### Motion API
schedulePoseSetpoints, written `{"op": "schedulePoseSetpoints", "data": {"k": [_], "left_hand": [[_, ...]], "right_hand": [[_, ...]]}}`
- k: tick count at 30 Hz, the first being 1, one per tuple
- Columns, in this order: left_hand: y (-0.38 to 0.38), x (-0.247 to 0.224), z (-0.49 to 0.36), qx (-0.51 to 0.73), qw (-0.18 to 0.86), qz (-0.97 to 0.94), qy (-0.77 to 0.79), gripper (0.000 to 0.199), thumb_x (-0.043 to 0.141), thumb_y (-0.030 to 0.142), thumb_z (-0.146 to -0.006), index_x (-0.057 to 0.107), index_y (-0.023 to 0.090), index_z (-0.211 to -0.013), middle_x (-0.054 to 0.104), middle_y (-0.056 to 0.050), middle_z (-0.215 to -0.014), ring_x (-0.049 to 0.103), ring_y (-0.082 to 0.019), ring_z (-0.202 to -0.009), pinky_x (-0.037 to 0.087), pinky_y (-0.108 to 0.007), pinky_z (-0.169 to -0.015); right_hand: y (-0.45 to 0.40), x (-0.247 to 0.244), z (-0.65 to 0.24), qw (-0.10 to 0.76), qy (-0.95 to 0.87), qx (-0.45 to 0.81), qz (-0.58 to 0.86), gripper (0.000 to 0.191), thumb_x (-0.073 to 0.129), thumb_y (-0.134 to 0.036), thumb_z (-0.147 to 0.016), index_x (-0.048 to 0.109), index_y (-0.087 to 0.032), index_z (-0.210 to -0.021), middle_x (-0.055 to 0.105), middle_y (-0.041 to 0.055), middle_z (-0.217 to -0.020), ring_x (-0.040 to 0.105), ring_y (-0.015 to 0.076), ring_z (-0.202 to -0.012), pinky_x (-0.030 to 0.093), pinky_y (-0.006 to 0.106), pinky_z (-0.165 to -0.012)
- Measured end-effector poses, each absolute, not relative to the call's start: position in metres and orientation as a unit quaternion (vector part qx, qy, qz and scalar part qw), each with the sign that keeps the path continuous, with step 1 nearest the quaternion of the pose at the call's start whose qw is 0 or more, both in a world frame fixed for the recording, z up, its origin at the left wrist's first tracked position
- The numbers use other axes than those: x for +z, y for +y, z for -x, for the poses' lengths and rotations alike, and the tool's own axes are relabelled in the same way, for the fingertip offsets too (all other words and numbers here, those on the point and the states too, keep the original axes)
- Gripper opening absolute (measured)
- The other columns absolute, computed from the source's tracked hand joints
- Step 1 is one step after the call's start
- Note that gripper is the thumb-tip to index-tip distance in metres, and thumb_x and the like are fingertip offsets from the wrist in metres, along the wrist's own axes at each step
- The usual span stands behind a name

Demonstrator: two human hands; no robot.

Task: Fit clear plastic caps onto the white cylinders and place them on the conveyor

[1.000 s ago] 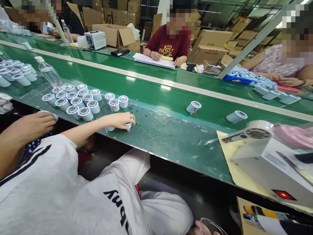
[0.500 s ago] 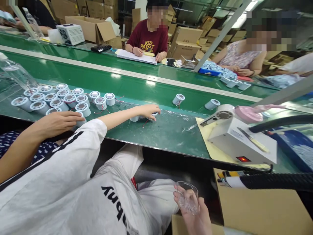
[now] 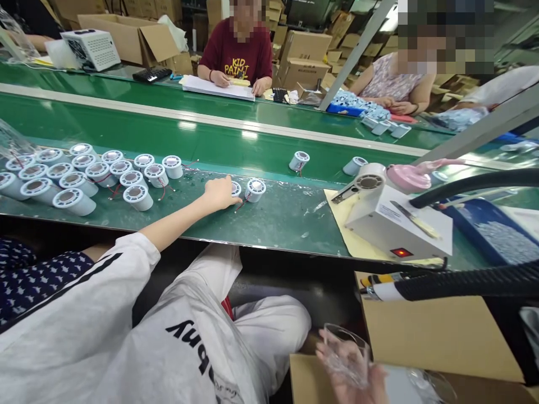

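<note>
My left hand (image 3: 219, 193) reaches over the green bench and is closed around a light blue cylinder (image 3: 234, 189) with a slotted round top, partly hidden by the fingers. A thin red wire trails from it. Right beside it a matching cylinder (image 3: 255, 191) stands upright, apart from my fingers. Low on the right, my right hand (image 3: 341, 367) grips a clear plastic cup (image 3: 347, 353), above an open cardboard box (image 3: 309, 381) where more clear plastic (image 3: 432, 387) lies.
Several more cylinders (image 3: 73, 201) crowd the bench's left. Two others (image 3: 300, 161) stand along the belt (image 3: 269, 147). A white box-shaped device (image 3: 400, 227) with a lit red switch, a black hose (image 3: 467, 283) and a blue tray (image 3: 497, 230) occupy the right. Co-workers sit across.
My left hand has shifted from the right cylinder of the pair to the left one. A co-worker's hand has left the cylinders at left. My right hand with the cup sits lower and further right.
</note>
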State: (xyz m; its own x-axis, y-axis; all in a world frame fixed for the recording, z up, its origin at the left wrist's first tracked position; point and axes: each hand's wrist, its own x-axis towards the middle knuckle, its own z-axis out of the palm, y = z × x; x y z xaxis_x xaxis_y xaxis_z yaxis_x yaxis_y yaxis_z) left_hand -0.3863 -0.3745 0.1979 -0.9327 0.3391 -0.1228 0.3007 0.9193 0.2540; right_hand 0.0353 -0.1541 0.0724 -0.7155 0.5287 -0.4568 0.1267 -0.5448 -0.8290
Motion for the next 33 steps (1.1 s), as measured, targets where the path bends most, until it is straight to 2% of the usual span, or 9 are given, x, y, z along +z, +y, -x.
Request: {"op": "schedulePoseSetpoints", "data": {"k": [3,6,10,15,19,22,25,29,33], "left_hand": [[-0.39,0.193,0.386,0.166,0.066,-0.188,0.966,0.052,0.066,0.044,-0.088,0.052,0.012,-0.127,0.07,-0.019,-0.117,0.068,-0.035,-0.112,0.052,-0.041,-0.095],[-0.41,0.189,0.376,0.413,0.086,-0.221,0.879,0.056,0.064,0.035,-0.08,0.043,0.021,-0.13,0.065,-0.011,-0.121,0.068,-0.023,-0.098,0.057,-0.033,-0.08],[-0.411,0.174,0.337,0.746,0.305,-0.162,0.569,0.05,0.069,0.04,-0.068,0.048,0.024,-0.111,0.064,-0.003,-0.107,0.064,-0.018,-0.082,0.057,-0.029,-0.062],[-0.378,0.145,0.281,0.625,0.593,-0.138,0.49,0.053,0.067,0.064,-0.078,0.062,0.014,-0.095,0.064,-0.004,-0.076,0.053,-0.013,-0.056,0.037,-0.023,-0.043],[-0.362,0.143,0.265,0.494,0.653,-0.253,0.516,0.037,0.076,0.047,-0.073,0.068,0.013,-0.088,0.064,-0.002,-0.076,0.05,-0.011,-0.057,0.034,-0.022,-0.047],[-0.358,0.152,0.265,0.432,0.532,-0.428,0.59,0.02,0.07,0.035,-0.082,0.07,0.016,-0.09,0.068,-0.002,-0.088,0.06,-0.015,-0.08,0.047,-0.025,-0.072],[-0.358,0.155,0.263,0.424,0.356,-0.534,0.639,0.023,0.071,0.035,-0.086,0.071,0.018,-0.102,0.068,-0.005,-0.103,0.062,-0.02,-0.097,0.048,-0.033,-0.09],[-0.358,0.139,0.258,0.453,0.276,-0.57,0.628,0.054,0.085,0.049,-0.076,0.072,0.02,-0.12,0.065,-0.008,-0.106,0.062,-0.022,-0.099,0.052,-0.037,-0.092],[-0.357,0.121,0.257,0.459,0.274,-0.61,0.586,0.057,0.088,0.05,-0.071,0.076,0.023,-0.12,0.06,-0.015,-0.127,0.061,-0.028,-0.115,0.052,-0.046,-0.102]], "right_hand": [[-0.165,0.072,-0.009,0.082,-0.498,0.805,0.312,0.049,0.077,-0.073,-0.075,0.077,-0.026,-0.087,0.073,0.0098,-0.123,0.075,0.0323,-0.101,0.064,0.049,-0.091],[-0.18,0.08,0.015,0.061,-0.578,0.78,0.23,0.04,0.073,-0.064,-0.084,0.078,-0.025,-0.094,0.071,0.0115,-0.118,0.074,0.0333,-0.103,0.064,0.049,-0.092],[-0.202,0.106,0.046,0.133,-0.797,0.576,0.128,0.041,0.063,-0.053,-0.096,0.071,-0.03,-0.129,0.065,0.0131,-0.125,0.072,0.0307,-0.105,0.065,0.046,-0.087],[-0.225,0.131,0.083,0.227,-0.95,0.213,0.038,0.044,0.061,-0.035,-0.098,0.063,-0.029,-0.142,0.056,0.0161,-0.133,0.065,0.0329,-0.115,0.063,0.047,-0.09],[-0.226,0.134,0.091,0.238,-0.964,0.08,0.088,0.038,0.062,-0.019,-0.093,0.071,-0.026,-0.129,0.052,0.0196,-0.142,0.061,0.0371,-0.112,0.062,0.051,-0.082],[-0.222,0.135,0.083,0.199,-0.962,0.158,0.095,0.021,0.067,-0.011,-0.085,0.077,-0.024,-0.098,0.059,0.0153,-0.134,0.063,0.0345,-0.111,0.062,0.046,-0.082],[-0.22,0.139,0.073,0.165,-0.925,0.327,0.104,0.002,0.075,-0.023,-0.085,0.072,-0.022,-0.085,0.061,0.0125,-0.126,0.065,0.0312,-0.113,0.06,0.044,-0.09],[-0.225,0.146,0.066,0.18,-0.855,0.456,0.167,0.024,0.063,-0.032,-0.095,0.069,-0.022,-0.074,0.066,0.0096,-0.111,0.069,0.0251,-0.102,0.057,0.041,-0.089],[-0.228,0.148,0.065,0.22,-0.783,0.538,0.223,0.03,0.066,-0.035,-0.092,0.068,-0.022,-0.065,0.07,0.008,-0.101,0.07,0.0251,-0.098,0.057,0.037,-0.082]]}}
